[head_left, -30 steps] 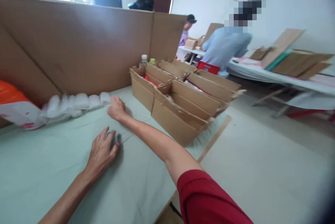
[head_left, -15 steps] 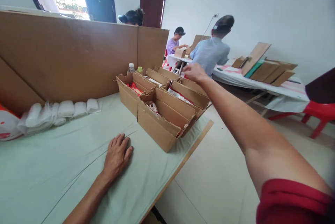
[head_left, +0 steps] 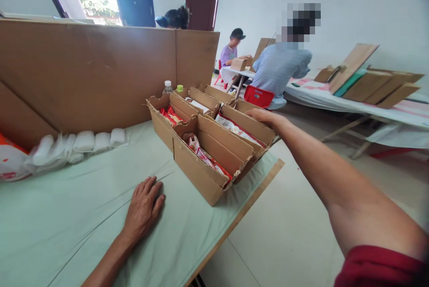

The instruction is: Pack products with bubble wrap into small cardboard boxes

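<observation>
My left hand (head_left: 143,208) lies flat, palm down, on the pale green cloth of the table (head_left: 67,224), holding nothing. My right hand (head_left: 264,117) reaches out over the far right corner of a group of open cardboard boxes (head_left: 208,166) and rests on the rim of the right-hand box; its fingers are hidden behind the cardboard. The boxes hold red and white packets (head_left: 206,157). A row of white rolls in clear wrap (head_left: 77,144) lies to the left, against the cardboard wall.
A tall cardboard partition (head_left: 100,68) stands behind the table. Two bottles (head_left: 167,86) stand behind the boxes. The table edge (head_left: 241,215) runs diagonally to the floor at right. Other people sit at tables behind, with flat cardboard stacked at right (head_left: 368,83).
My right hand left the white rolls, swung right over the boxes and has come down onto the far right box rim. My left hand stayed flat on the cloth.
</observation>
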{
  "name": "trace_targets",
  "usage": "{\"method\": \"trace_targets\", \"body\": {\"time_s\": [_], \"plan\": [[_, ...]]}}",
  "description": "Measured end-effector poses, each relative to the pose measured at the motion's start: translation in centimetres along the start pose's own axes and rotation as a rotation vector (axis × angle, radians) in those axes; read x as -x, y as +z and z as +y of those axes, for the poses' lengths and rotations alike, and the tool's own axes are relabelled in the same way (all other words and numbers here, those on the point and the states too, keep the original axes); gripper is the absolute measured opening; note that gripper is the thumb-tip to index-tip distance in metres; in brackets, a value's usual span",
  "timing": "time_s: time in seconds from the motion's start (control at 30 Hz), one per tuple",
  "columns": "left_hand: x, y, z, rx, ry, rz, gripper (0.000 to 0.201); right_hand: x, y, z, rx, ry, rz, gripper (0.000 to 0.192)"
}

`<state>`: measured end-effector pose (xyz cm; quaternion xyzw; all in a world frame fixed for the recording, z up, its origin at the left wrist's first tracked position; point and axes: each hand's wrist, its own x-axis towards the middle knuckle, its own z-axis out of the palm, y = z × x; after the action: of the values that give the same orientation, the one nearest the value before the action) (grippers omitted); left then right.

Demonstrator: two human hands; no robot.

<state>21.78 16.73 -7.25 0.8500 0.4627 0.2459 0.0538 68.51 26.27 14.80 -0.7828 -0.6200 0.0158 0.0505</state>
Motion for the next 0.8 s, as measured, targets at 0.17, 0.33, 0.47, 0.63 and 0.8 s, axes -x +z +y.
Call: {"method": "trace_targets", "body": {"time_s": [0.17,0.33,0.47,0.63,0.8], "plan": [[0.1,0.1,-0.2,0.087,-0.041,0.03,0.039,1.6,-2.2,-0.8,0.042,0.202,0.151,0.02],[-0.9,-2.2,1.0,0.364,-0.217,0.141,0.049,5.4,-8.2,-5.1,-0.014,0.179,0.653,0.036],[-2.9,-6.7,6.7,0.747,-0.303,0.231,0.08,10.7,-8.3,-13.8,-0.272,-0.342,0.69,0.019],[-4.3,-10.4,11.3,1.443,-0.446,0.235,0.063,14.8,-3.6,-22.3,-0.506,-0.862,0.118,0.021],[-2.5,-10.0,5.1,1.576,-0.832,0.255,0.039,5.4,-4.2,-18.5,-0.541,-0.523,0.379,0.027]]}}
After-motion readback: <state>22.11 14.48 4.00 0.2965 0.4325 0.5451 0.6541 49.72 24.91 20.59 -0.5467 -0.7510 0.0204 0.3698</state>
